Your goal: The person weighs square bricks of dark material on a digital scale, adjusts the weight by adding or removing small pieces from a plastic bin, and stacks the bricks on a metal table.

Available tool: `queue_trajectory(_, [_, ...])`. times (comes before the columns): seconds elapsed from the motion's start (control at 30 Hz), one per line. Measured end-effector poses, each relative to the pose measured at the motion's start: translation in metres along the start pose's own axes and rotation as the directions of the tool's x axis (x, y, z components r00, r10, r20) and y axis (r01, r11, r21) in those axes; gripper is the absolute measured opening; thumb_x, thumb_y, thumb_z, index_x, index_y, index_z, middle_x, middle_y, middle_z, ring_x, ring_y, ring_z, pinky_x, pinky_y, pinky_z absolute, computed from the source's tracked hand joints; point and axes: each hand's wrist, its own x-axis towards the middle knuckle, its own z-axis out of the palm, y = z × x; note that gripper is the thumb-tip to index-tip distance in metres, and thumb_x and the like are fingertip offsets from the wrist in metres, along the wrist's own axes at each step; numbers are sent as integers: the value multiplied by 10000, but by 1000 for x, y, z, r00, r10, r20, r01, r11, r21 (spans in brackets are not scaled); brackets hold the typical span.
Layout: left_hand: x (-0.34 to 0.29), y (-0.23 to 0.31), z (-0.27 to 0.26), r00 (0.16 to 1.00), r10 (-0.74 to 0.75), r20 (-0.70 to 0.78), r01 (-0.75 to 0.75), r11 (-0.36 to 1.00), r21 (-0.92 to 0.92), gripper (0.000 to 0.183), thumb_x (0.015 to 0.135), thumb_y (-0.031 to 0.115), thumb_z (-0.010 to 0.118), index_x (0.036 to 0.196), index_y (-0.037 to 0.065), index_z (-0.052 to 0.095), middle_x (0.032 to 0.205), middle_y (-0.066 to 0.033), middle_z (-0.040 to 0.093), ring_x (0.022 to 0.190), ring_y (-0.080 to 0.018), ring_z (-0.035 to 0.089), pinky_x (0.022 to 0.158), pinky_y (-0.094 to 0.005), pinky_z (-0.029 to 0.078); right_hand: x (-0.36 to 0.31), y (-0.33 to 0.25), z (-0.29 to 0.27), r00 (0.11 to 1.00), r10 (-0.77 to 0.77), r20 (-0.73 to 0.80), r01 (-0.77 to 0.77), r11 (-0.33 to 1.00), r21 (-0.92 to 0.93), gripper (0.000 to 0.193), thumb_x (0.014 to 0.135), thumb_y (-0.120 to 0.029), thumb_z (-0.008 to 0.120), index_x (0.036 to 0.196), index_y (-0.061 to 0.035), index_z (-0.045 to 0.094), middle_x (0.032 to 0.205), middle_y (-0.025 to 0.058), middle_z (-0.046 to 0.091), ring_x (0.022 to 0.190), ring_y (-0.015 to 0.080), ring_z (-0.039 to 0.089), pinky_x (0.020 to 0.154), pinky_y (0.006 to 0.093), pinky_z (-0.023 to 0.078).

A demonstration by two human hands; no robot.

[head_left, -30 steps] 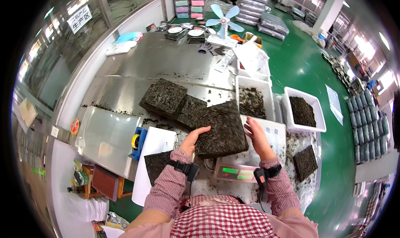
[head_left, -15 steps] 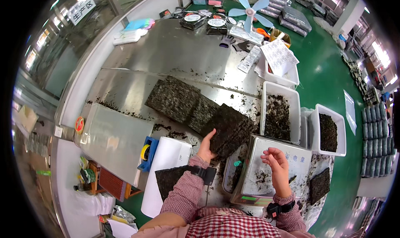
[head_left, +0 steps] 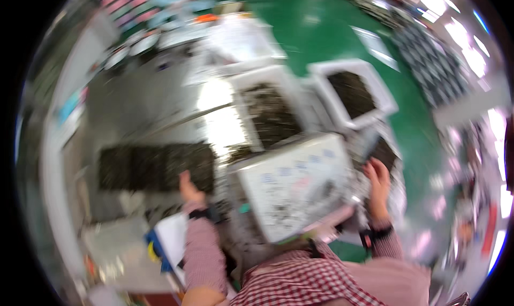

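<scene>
A row of dark seaweed sheets (head_left: 142, 167) lies overlapping on the metal table at left. My left hand (head_left: 191, 191) is at the near edge of its right end, thumb over the top, the other fingers largely hidden. My right hand (head_left: 379, 191) reaches out at the right, its fingertips at the near edge of a separate dark seaweed sheet (head_left: 383, 153). Motion smears those fingers, so their grip is unclear. Between my hands stands a scale with a white top (head_left: 297, 185), dark crumbs scattered over it.
Beyond the scale are a white bin (head_left: 293, 84) of dark flakes and another white bin (head_left: 317, 70) with dark contents. A clear sheet-like board (head_left: 115, 250), a white roll (head_left: 172, 239) and a blue tape dispenser (head_left: 156, 252) lie at near left.
The view has swung to the right and blurred. My right hand has moved from above the scale to the separate seaweed sheet. My left hand stays at the row of sheets.
</scene>
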Motion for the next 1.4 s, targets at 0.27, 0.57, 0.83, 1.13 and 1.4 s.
queue_trajectory(0.27, [-18, 48, -19, 766, -636, -90, 606, 762, -229, 799, 904, 500, 669, 1489, 47, 367, 1541, -115, 326, 1350, -278, 396, 1091, -432, 378, 102, 175, -166, 630, 559, -540, -643, 765, 41, 706, 724, -370, 856, 1169, 111, 593, 1178, 218, 643, 1143, 309, 597, 941, 443, 476])
queue_trajectory(0.57, [-140, 209, 24, 924, -33, -382, -6, 995, -100, 509, 940, 148, 657, 1380, 8, 445, 1363, -148, 477, 1261, -222, 474, 1073, -367, 393, 59, 127, -170, 817, 561, -129, -401, 716, 571, 369, 787, -9, 772, 1101, 67, 595, 1040, 147, 676, 897, 269, 676, 729, 410, 560])
queue_trajectory(0.83, [-261, 324, 164, 733, 185, 655, 18, 957, -290, 445, 851, 9, 726, 1266, -9, 568, 1280, -107, 608, 1208, -208, 564, 1034, -356, 449, -50, -15, -98, 999, 15, -49, -8, 990, 139, 424, 774, 25, 690, 1150, 9, 494, 1113, 137, 634, 989, 228, 625, 851, 352, 503])
queue_trajectory(1.13, [-259, 325, 147, 718, 102, 689, 386, 765, -516, 581, 806, 29, 768, 1308, 14, 474, 1275, -91, 593, 1180, -218, 594, 978, -368, 521, -152, -100, -32, 793, -480, 374, 510, 860, 22, 518, 686, -188, 848, 1087, -47, 551, 1326, 211, 534, 1233, 350, 509, 969, 421, 451])
queue_trajectory(1.4, [-251, 301, 101, 870, -46, 492, 382, 693, -611, 423, 962, 220, 566, 1314, -1, 488, 1252, -84, 602, 1170, -197, 591, 988, -328, 493, -122, -91, -65, 937, -147, 315, 190, 976, -110, 334, 940, -145, 537, 1232, 14, 574, 1015, 146, 679, 902, 248, 660, 817, 348, 527])
